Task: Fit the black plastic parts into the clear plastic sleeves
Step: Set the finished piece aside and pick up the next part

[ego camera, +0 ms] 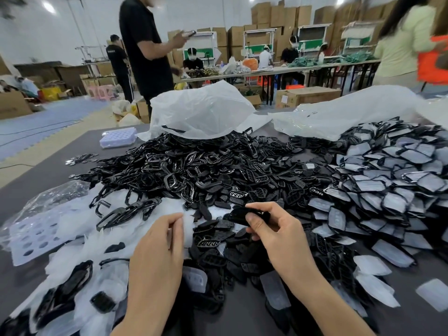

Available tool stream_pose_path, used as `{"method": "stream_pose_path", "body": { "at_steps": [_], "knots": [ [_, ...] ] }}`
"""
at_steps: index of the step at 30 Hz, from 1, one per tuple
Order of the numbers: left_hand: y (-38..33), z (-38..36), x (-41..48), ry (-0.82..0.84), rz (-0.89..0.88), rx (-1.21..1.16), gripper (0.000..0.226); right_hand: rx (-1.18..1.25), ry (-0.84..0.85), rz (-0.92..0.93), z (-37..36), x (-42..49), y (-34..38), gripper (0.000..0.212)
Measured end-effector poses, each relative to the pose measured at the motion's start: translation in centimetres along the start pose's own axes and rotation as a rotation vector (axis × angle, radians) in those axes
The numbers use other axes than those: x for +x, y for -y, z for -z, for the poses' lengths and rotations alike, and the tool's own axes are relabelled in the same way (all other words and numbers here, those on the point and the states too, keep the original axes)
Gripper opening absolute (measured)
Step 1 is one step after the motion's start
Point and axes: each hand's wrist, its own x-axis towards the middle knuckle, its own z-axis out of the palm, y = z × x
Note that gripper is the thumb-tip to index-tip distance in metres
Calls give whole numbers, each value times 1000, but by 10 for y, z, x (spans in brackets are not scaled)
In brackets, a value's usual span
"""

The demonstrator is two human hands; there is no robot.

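Note:
My right hand (274,234) holds a black plastic part (238,215) between thumb and fingers, just above the heap. My left hand (160,241) pinches a clear plastic sleeve (188,229) at its edge, a little left of the black part. The two do not touch. A large heap of loose black parts (206,170) covers the middle of the table. Loose clear sleeves (80,229) lie at the left. Sleeved parts (392,190) are piled at the right.
White plastic bags (201,112) lie open behind the heap. A clear lidded box (118,137) stands at the far left of the dark table (48,170). A perforated clear tray (31,238) lies at the left edge. People stand and sit beyond the table.

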Motion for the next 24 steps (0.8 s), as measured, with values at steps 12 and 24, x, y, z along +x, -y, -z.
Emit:
{"method": "stream_pose_path", "body": {
  "at_steps": [12,24],
  "knots": [
    [-21,-19,-17,155,11,-328,26,509,255,-287,-27,-8,-2,23],
    [-32,-19,-9,460,572,-1296,33,920,180,-351,-18,2,1,16]
  ]
}}
